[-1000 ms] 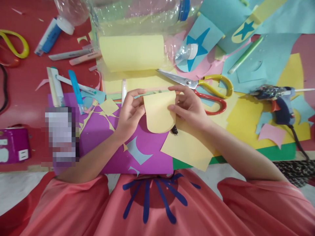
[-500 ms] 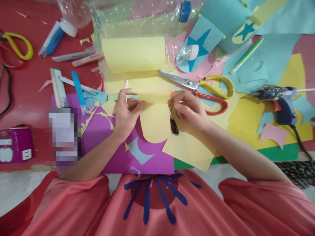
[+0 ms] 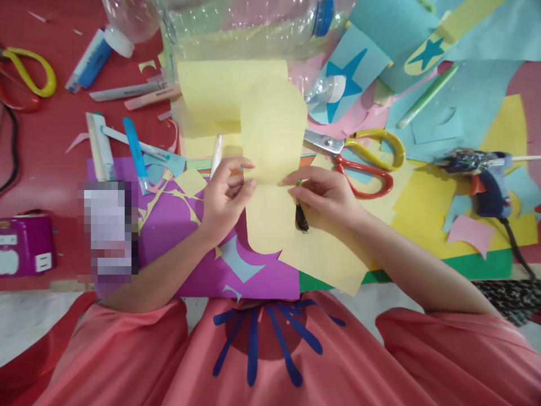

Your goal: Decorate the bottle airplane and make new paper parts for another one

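Note:
A long pale yellow paper piece (image 3: 274, 132) with rounded ends is held up between my hands, with a crease across its middle. My left hand (image 3: 226, 194) pinches its left edge near that crease. On the opposite edge, my right hand (image 3: 323, 189) has thumb and fingers closed at the paper. Beneath my right fingers lies a small black-handled tool (image 3: 301, 217), its upper part hidden. Scissors (image 3: 367, 160) with one yellow and one red handle rest beyond my right hand, their blade tips covered by the paper. A whitish pen (image 3: 217, 152) stands out behind my left hand.
A clear plastic bottle (image 3: 240, 22) lies across the back, before a rolled yellow sheet (image 3: 211, 90). On the right is a glue gun (image 3: 490, 180) with a cord. Markers (image 3: 135, 149), a blurred phone (image 3: 107, 231) and paper scraps cover the left. Purple paper (image 3: 169, 248) lies nearest me.
The paper's upper half, edge-on and folded back before, now stands opened out flat, covering the scissors' tips. My hands have shifted slightly along its edges, still gripping it.

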`<state>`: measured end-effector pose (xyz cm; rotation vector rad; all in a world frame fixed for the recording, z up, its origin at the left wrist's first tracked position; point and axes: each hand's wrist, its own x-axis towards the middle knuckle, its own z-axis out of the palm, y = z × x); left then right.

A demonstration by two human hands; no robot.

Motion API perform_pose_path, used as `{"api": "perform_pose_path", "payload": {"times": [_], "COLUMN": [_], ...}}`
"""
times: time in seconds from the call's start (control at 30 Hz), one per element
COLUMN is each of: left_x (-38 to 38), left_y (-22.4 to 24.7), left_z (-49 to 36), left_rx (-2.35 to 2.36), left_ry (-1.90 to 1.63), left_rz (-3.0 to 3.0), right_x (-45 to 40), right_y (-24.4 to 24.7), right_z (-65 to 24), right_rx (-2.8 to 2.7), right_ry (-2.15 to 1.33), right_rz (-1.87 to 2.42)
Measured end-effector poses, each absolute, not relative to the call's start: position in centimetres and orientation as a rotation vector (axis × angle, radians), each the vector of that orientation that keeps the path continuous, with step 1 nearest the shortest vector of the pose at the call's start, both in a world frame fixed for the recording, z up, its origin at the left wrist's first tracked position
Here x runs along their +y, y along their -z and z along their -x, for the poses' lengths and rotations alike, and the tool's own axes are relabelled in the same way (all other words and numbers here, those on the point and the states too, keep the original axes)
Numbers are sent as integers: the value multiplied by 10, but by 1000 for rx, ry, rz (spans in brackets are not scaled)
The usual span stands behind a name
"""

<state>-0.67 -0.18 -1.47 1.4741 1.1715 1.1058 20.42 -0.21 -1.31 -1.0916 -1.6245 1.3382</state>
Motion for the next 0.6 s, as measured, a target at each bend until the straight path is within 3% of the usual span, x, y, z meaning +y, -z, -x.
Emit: {"api": "perform_pose_path", "payload": {"times": [0.2,0.37,0.5,0.6], "left_x": [-4,-1,2,2], "left_y": [11,10,12,14], "left_z": [6,8,9,9], "left_rx": [1062,1105,1114,1095], "left_ry": [-914,-937,-947,-949], "left_rz": [-1567,-1544,-1579,-1573], "right_x": [-3,3,6,5], "right_y": [13,7,-22,-39], "right_z": [-205,-213,-237,-261], "right_rx": [-1787,-1863,-2042,-2354], "right_ry": [-1195,-805,-668,-327], "right_rz": [1084,1132,1454,1820]}}
